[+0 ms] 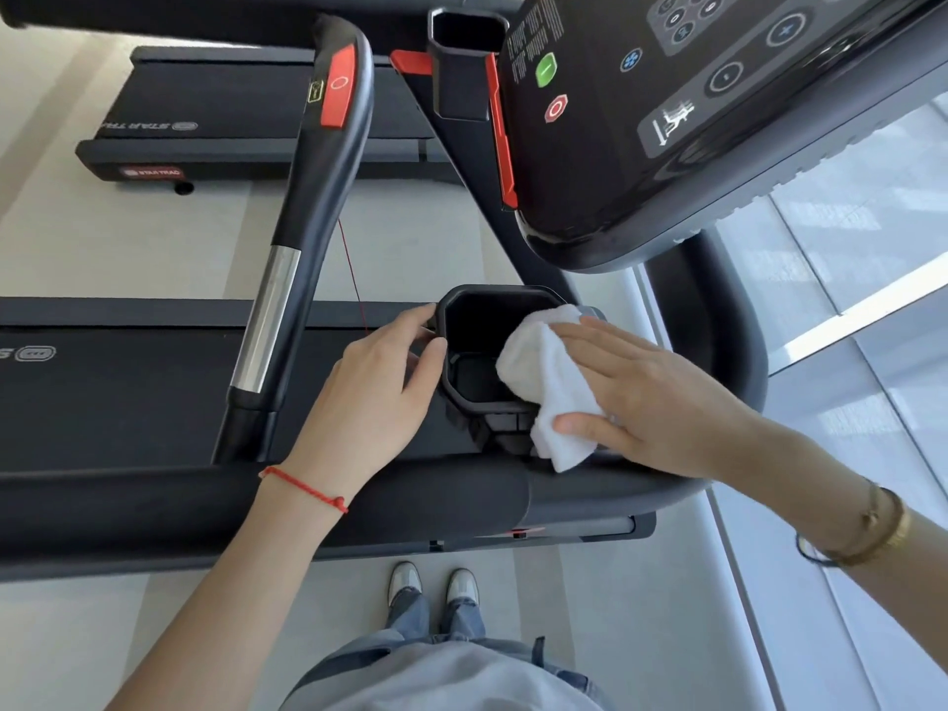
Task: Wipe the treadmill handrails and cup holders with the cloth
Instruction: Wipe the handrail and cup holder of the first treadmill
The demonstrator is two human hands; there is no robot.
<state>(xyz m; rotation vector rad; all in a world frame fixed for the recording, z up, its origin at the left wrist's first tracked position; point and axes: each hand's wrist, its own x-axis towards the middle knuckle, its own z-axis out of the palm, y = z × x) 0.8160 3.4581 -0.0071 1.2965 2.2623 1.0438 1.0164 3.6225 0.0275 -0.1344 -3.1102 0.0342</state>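
Observation:
A black cup holder sits below the treadmill console. My left hand grips its left rim, thumb on the edge. A white cloth drapes over the holder's right rim, partly hanging inside. My right hand lies flat on the cloth with fingers spread, pressing it against the rim, thumb hooked under the cloth's lower fold. A second cup holder stands at the far side of the console. The centre handrail with a silver grip section runs up on the left. The near side handrail crosses below my arms.
The console with its buttons overhangs the cup holder from the upper right. A red safety cord hangs beside the centre handrail. A second treadmill stands beyond. A glass wall is on the right. My shoes are on the pale floor.

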